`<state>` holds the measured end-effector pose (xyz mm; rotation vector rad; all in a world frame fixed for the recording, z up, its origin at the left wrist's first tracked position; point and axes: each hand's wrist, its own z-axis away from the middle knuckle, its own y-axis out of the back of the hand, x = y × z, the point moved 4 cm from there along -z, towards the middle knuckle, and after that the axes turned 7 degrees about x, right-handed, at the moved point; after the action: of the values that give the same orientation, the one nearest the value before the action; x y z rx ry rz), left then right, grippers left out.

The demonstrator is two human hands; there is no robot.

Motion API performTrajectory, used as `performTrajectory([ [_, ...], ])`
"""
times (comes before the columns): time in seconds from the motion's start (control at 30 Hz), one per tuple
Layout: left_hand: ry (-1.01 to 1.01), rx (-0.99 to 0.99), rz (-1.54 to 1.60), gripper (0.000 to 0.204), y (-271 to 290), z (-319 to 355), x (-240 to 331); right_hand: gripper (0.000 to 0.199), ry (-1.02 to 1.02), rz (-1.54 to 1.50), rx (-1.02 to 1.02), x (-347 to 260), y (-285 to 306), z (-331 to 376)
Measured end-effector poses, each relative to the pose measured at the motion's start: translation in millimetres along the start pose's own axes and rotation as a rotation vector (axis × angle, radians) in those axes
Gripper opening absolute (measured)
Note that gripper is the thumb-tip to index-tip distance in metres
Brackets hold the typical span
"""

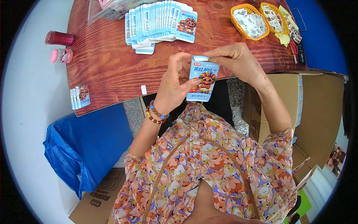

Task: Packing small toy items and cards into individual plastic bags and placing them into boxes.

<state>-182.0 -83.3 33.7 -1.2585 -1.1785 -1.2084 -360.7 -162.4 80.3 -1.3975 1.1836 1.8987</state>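
Note:
A small light-blue printed carton (199,91) is held upright over the table's front edge. My left hand (169,84) is closed around its left side, thumb across the front and fingers behind. At its top, where a white flap shows, my right hand (240,63) pinches the upper right corner between thumb and fingers. Beyond my hands, a fanned row of matching flat cartons (156,22) lies overlapped on the wooden table (112,56). Several more such cartons (82,96) sit at the table's left corner.
Two yellow baskets, one with small white packets (250,24) and one with printed pieces (274,18), stand at the far right beside red-handled scissors (294,50) and rubber bands (279,56). A clear bin (93,15) and two jars (59,38) are at left. Open cardboard (320,112) stands right.

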Motion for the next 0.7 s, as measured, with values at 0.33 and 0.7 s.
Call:
performTrajectory([
  [0.33, 0.095, 0.072, 0.009, 0.065, -6, 4, -9, 0.027, 0.343, 0.436, 0.023, -10, -8, 12],
  [0.7, 0.109, -0.005, 0.212, 0.055, -6, -5, -9, 0.038, 0.148, -0.046, 0.095, 29, -1, 18],
])
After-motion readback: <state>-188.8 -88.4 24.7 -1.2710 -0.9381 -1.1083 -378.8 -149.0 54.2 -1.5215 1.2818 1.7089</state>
